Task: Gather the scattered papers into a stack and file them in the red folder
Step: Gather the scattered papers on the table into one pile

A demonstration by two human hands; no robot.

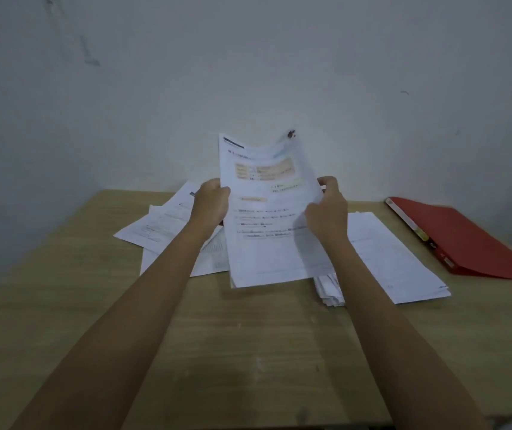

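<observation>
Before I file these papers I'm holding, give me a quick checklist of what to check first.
1. Firm hold on the held sheets: the left hand and right hand grip opposite edges. Ok.
2. Held sheets squared up: the top corners fan apart. Not ok.
3. Everything gathered: loose sheets lie on the table at the left and a pile lies at the right. Not ok.
4. Red folder open and ready: it lies closed at the right edge. Not ok.
5. Room inside the folder: cannot tell.
</observation>
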